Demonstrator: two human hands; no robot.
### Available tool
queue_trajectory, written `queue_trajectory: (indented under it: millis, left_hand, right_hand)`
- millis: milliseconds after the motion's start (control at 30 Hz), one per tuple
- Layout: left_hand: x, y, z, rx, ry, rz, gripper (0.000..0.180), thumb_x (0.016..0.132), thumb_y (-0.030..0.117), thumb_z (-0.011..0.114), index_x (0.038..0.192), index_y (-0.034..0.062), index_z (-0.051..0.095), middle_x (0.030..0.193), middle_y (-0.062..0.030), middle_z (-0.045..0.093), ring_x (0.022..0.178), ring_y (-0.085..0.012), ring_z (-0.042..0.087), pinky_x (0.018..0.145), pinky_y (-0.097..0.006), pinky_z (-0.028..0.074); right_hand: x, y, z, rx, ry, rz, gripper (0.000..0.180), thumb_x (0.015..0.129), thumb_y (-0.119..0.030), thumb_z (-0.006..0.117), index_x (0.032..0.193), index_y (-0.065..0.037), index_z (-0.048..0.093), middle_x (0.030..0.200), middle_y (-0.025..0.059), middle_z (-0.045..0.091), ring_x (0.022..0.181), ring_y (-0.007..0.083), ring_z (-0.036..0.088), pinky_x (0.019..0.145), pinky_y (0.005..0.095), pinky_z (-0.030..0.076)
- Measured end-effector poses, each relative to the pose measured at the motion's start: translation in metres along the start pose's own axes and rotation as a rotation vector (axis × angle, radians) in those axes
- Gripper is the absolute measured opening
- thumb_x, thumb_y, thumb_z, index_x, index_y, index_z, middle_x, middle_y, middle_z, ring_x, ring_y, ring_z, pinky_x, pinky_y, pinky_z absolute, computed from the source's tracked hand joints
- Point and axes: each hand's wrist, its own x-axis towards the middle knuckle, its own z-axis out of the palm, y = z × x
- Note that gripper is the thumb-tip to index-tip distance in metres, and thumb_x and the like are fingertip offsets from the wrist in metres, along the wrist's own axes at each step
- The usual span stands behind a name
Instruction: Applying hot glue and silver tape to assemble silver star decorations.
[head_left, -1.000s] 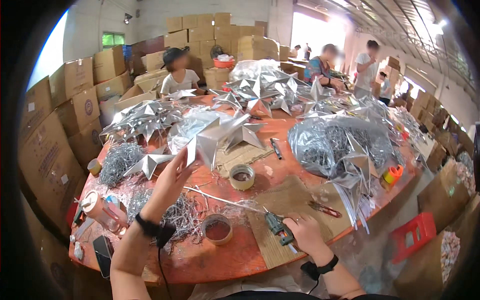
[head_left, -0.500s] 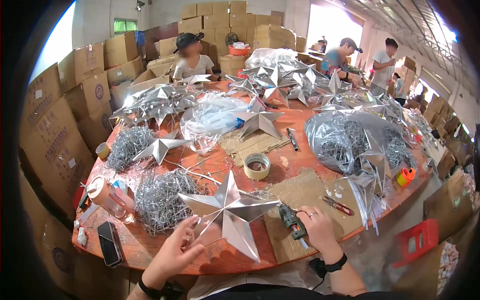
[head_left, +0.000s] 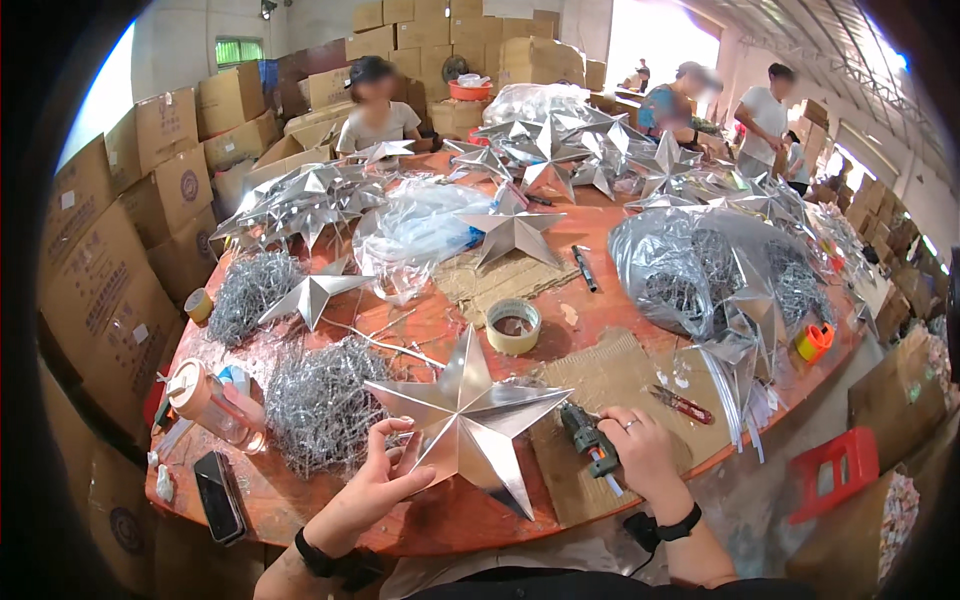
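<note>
Big silver five-pointed star (head_left: pixel 468 425) sitting flat-ish on the near edge of the round red table (head_left: pixel 620 275), right in front, one long point aimed at the near edge. Left hand (head_left: pixel 385 485) pinching the star's lower left arm, fingers curled around the edge, so gripping it. Right hand (head_left: pixel 640 450) closed around a small green power tool (head_left: pixel 590 445), tip just beside the star's right arm, resting on a brown cardboard sheet (head_left: pixel 610 375). Probably best here to keep the star pinned firmly so it can't spin, line the tool tip up square with the seam, and go easy on pressure since that thin foil-looking skin likely dents fast. Just left of the star: tangled pile of silver wire bits (head_left: pixel 320 400), then a pink bottle (head_left: pixel 205 400) and a black phone (head_left: pixel 218 482). Further out, a tape roll (head_left: pixel 513 326), red-handled snips (head_left: pixel 682 404), more finished stars heaped across the far side. Compared with half a second back: star now tilted lower and settled closer to the tool, left hand moved up from underneath onto the arm, right hand barely shifted.
</note>
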Motion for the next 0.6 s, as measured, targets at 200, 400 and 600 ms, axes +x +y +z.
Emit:
queue_trajectory:
  millis: [200, 400, 600]
  left_hand:
    - [0.000, 0.022, 0.015, 0.010, -0.008, -0.064, 0.054, 0.093, 0.012, 0.062, 0.133, 0.0150, 0.026, 0.125, -0.0091, 0.047, 0.071, -0.0100, 0.056, 0.054, -0.023, 0.047]
    - [-0.009, 0.036, 0.000, 0.022, 0.084, -0.047, 0.044, 0.093, 0.014, 0.064, 0.131, 0.0103, 0.043, 0.115, -0.0009, 0.055, 0.068, -0.0025, 0.050, 0.053, -0.018, 0.039]
    - [-0.022, 0.035, -0.023, 0.622, 0.265, 0.359, 0.037, 0.089, 0.017, 0.068, 0.122, 0.0055, 0.057, 0.124, -0.0122, 0.056, 0.095, -0.0135, 0.059, 0.081, -0.030, 0.050]
  right_hand:
    - [-0.005, 0.003, -0.001, -0.029, 0.002, 0.041, 0.019, 0.078, -0.009, 0.057, 0.095, -0.009, 0.062, 0.106, 0.0038, 0.064, 0.092, 0.0254, 0.060, 0.076, 0.0367, 0.051]
    - [-0.001, -0.002, -0.001, 0.024, -0.010, 0.040, 0.025, 0.071, -0.004, 0.061, 0.095, -0.008, 0.062, 0.107, 0.0062, 0.063, 0.093, 0.0291, 0.059, 0.076, 0.0391, 0.050]
    - [-0.002, 0.001, 0.003, 0.036, 0.002, 0.017, 0.028, 0.066, -0.003, 0.064, 0.094, -0.008, 0.060, 0.106, 0.0088, 0.062, 0.094, 0.0318, 0.058, 0.077, 0.0409, 0.049]
